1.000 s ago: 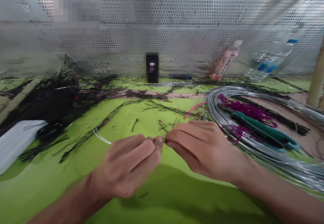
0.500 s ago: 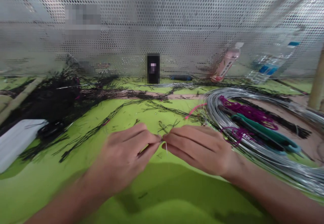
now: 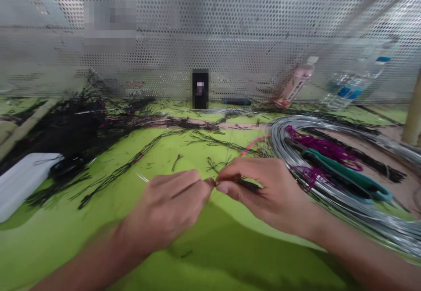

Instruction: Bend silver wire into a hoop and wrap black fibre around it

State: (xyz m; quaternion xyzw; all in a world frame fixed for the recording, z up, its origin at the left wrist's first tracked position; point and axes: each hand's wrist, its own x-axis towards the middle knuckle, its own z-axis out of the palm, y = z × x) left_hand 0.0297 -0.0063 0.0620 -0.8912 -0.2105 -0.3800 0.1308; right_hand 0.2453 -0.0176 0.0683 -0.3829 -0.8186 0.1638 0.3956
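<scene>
My left hand [image 3: 176, 205] is closed, its thumb and fingertips pinched together above the green work surface [image 3: 197, 260]. Opposite it, my right hand [image 3: 269, 190] pinches with thumb and forefinger, almost touching the left fingertips. A tiny dark bit shows between the fingertips, too small to name. Thin white strands [image 3: 142, 177] show just left of my left knuckles; whether that hand holds them is unclear. Short black wire ties [image 3: 213, 165] lie just beyond the fingers.
To the right lies a coil of silvery wire [image 3: 279, 137], with green-handled pliers [image 3: 342, 172] and purple cord [image 3: 329, 146] on it. Black strands [image 3: 66, 124] heap at left beside a white box [image 3: 26, 186]. Two bottles, one pink [image 3: 296, 83] and one clear [image 3: 351, 89], lean against the perforated metal panel [image 3: 230, 28].
My right hand has turned so its thumb and forefinger show. A white strand hanging between the hands is gone from there; white strands now show left of my left hand.
</scene>
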